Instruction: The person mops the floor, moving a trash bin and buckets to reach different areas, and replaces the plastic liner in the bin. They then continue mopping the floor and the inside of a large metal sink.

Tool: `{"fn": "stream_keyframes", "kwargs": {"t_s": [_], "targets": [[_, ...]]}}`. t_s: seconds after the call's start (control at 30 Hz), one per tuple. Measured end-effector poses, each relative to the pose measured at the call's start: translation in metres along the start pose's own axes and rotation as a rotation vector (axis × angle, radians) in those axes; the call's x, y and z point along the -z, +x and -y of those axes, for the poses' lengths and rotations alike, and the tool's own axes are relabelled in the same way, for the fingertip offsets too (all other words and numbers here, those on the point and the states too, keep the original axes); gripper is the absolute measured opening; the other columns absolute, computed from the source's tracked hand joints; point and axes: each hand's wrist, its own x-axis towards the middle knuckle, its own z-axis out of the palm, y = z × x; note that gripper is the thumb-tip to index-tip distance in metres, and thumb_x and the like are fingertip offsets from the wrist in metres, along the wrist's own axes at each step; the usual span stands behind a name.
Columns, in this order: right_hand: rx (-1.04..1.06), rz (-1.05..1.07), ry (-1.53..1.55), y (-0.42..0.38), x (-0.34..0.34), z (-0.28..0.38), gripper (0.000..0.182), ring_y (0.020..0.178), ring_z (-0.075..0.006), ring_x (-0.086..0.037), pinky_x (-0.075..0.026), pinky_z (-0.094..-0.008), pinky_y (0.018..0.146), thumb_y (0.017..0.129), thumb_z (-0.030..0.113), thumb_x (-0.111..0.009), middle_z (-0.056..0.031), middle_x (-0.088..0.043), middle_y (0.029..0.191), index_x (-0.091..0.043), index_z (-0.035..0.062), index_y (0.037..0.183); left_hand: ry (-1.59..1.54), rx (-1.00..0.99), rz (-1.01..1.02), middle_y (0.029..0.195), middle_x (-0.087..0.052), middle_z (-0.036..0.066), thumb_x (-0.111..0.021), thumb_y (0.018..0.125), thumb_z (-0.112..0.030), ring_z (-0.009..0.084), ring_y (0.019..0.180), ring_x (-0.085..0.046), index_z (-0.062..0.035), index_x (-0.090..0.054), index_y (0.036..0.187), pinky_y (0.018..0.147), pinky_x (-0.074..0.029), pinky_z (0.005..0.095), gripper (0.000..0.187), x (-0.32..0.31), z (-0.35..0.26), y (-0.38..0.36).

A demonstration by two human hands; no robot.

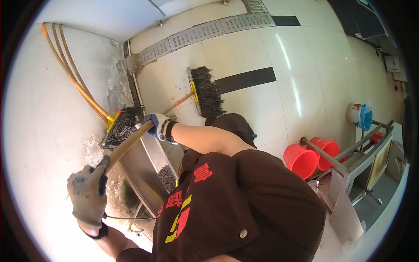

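Observation:
Both my hands wear pale work gloves with blue patches. My left hand (89, 192) is closed around the upper end of a long wooden mop handle, close to the white wall. Farther down the same handle, my right hand (158, 126) is wrapped around it, with a dark band at the wrist. The mop's wide head (206, 91), with dark strands and a yellow clamp, lies on the tiled floor beyond my right hand. Part of the handle is hidden by my right hand. A dark shoe (233, 126) shows near the mop head.
A steel trough (142, 174) stands left, with a second mop head (126, 124) at its rim and three handles (72, 72) against the wall. A drain grate (196, 36) crosses the floor. Right are red buckets (302, 160), a white-and-blue bucket (360, 115) and a metal frame (349, 168).

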Motion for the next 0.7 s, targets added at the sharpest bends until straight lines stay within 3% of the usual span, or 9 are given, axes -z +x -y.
{"fn": "stream_keyframes", "kwargs": {"t_s": [0.2, 0.33, 0.47, 0.5, 0.63, 0.67, 0.7], "targets": [[-0.025, 0.105, -0.050, -0.093, -0.049, 0.022, 0.017, 0.062, -0.0235, -0.060, -0.058, -0.0392, 0.060, 0.082, 0.017, -0.064, -0.0093, -0.056, 0.072, -0.051, 0.0058, 0.079, -0.238, 0.210, 0.013, 0.077, -0.057, 0.010, -0.061, 0.069, 0.002, 0.0250, 0.067, -0.052, -0.0038, -0.061, 0.114, 0.067, -0.041, 0.0342, 0.045, 0.056, -0.007, -0.021], [-0.018, 0.076, -0.048, -0.153, -0.050, 0.067, 0.017, 0.064, -0.0237, -0.061, -0.058, -0.0389, 0.061, 0.081, 0.015, -0.064, -0.0092, -0.057, 0.072, -0.051, 0.0049, 0.080, -0.438, 0.311, -0.014, 0.080, -0.059, 0.013, -0.059, 0.067, 0.007, 0.0262, 0.069, -0.055, -0.0026, -0.060, 0.115, 0.066, -0.044, 0.0347, 0.049, 0.066, -0.022, -0.018], [0.175, 0.026, -0.259, -0.188, -0.033, 0.132, 0.016, 0.064, -0.0205, -0.061, -0.057, -0.0354, 0.059, 0.083, 0.021, -0.064, -0.0069, -0.057, 0.073, -0.053, 0.0088, 0.082, -0.568, 0.308, -0.033, 0.082, -0.060, 0.014, -0.060, 0.066, 0.008, 0.0268, 0.068, -0.057, -0.0017, -0.058, 0.117, 0.066, -0.045, 0.0346, 0.052, 0.084, -0.073, 0.029], [0.148, 0.059, -0.260, -0.181, -0.020, 0.153, 0.016, 0.068, -0.0205, -0.061, -0.056, -0.0358, 0.061, 0.085, 0.023, -0.061, -0.0075, -0.057, 0.075, -0.053, 0.0094, 0.084, -0.625, 0.399, 0.099, 0.082, -0.060, 0.016, -0.061, 0.066, 0.007, 0.0276, 0.068, -0.058, -0.0020, -0.057, 0.118, 0.066, -0.046, 0.0336, 0.053, 0.091, -0.084, 0.047], [0.251, -0.172, -0.319, -0.159, 0.030, 0.238, 0.029, 0.072, -0.0261, -0.057, -0.053, -0.0415, 0.069, 0.085, 0.031, -0.059, -0.0109, -0.053, 0.078, -0.049, 0.0049, 0.092, -0.715, 0.281, 0.011, 0.094, -0.063, 0.015, -0.067, 0.075, -0.011, 0.0329, 0.082, -0.062, -0.0073, -0.057, 0.116, 0.069, -0.049, 0.0364, 0.043, 0.032, -0.135, 0.136], [0.218, -0.280, -0.212, -0.124, 0.061, 0.265, 0.023, 0.062, -0.0274, -0.055, -0.051, -0.0424, 0.058, 0.084, 0.028, -0.057, -0.0118, -0.051, 0.072, -0.048, 0.0070, 0.087, -0.686, 0.278, 0.066, 0.095, -0.064, 0.013, -0.066, 0.076, -0.016, 0.0328, 0.085, -0.062, -0.0084, -0.059, 0.113, 0.072, -0.049, 0.0371, 0.038, 0.014, -0.154, 0.161], [0.228, -0.259, -0.140, -0.116, 0.085, 0.291, 0.022, 0.063, -0.0278, -0.056, -0.051, -0.0431, 0.057, 0.083, 0.024, -0.058, -0.0126, -0.051, 0.071, -0.046, 0.0062, 0.088, -0.612, 0.183, -0.015, 0.094, -0.064, 0.012, -0.062, 0.079, -0.022, 0.0322, 0.086, -0.062, -0.0105, -0.054, 0.119, 0.073, -0.049, 0.0387, 0.042, -0.026, -0.175, 0.180]]}}
